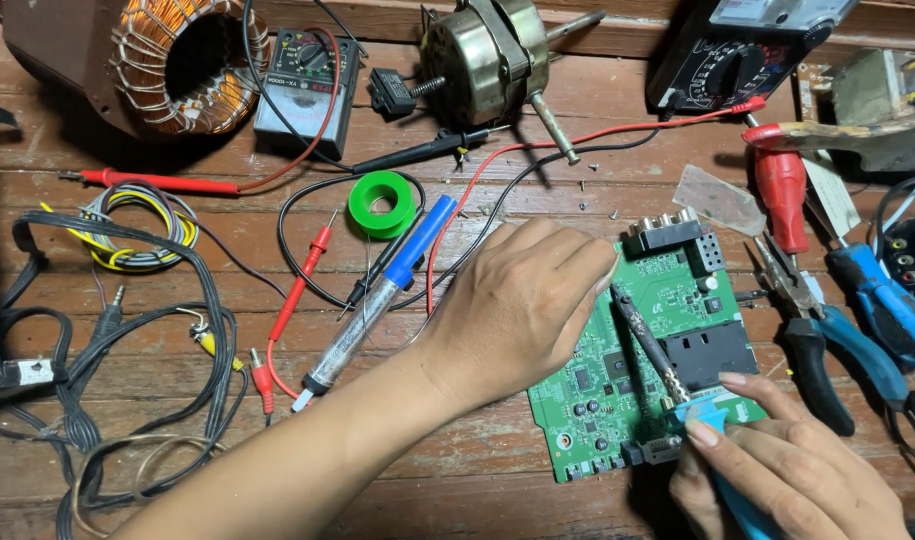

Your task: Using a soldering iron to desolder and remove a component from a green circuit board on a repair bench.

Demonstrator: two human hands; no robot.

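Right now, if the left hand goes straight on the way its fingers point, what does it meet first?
Probably the black connector block at the far edge of the green circuit board; the left hand points up-right towards it, though depth is unclear.

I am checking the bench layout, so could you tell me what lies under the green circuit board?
The green circuit board lies flat on the brown wooden plank table. Bare planks show around its edges. The left hand presses on its left part. Anything directly beneath the board is hidden.

Electronics repair workshop: multimeters (305, 75), pliers (812, 330).
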